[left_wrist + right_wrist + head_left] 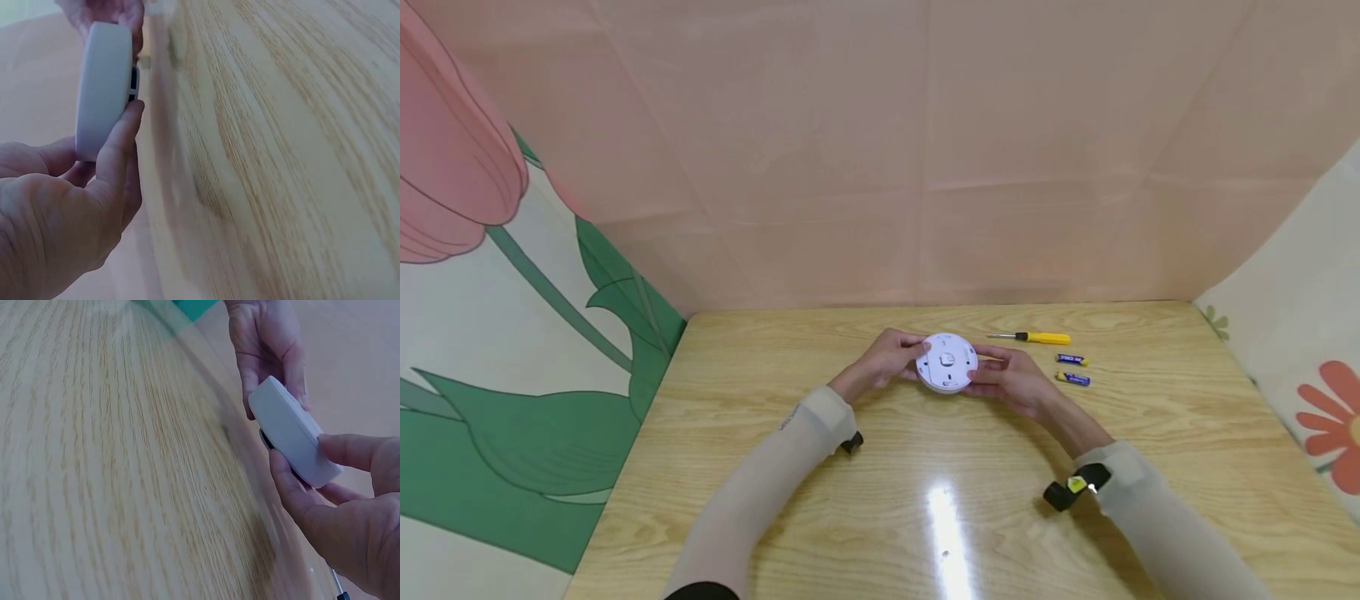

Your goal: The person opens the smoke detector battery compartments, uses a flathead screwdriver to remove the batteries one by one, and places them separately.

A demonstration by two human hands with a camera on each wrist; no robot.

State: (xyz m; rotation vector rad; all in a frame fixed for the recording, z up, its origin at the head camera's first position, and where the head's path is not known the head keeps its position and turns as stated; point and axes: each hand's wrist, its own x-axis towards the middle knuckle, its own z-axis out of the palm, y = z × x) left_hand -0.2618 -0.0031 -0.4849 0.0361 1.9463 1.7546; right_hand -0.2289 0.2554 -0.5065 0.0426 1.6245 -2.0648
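A round white smoke detector [947, 363] is held up over the far part of the table, its flat back with small slots and marks turned toward the head camera. My left hand [886, 358] grips its left edge, with the thumb on the back face. On the opposite edge, my right hand [1011, 380] pinches the rim between thumb and fingers. From the side, the left wrist view shows the detector's thick smooth wall [103, 94] and dark openings on its other face. The right wrist view has the same casing [294, 434] tilted between both hands.
A yellow-handled screwdriver [1047, 337] lies behind the right hand, its shaft pointing left. To the right of that hand are two blue-and-yellow batteries, one farther back [1071, 360] and one nearer [1072, 378]. The wooden table [880, 500] meets a pink backdrop [917, 208].
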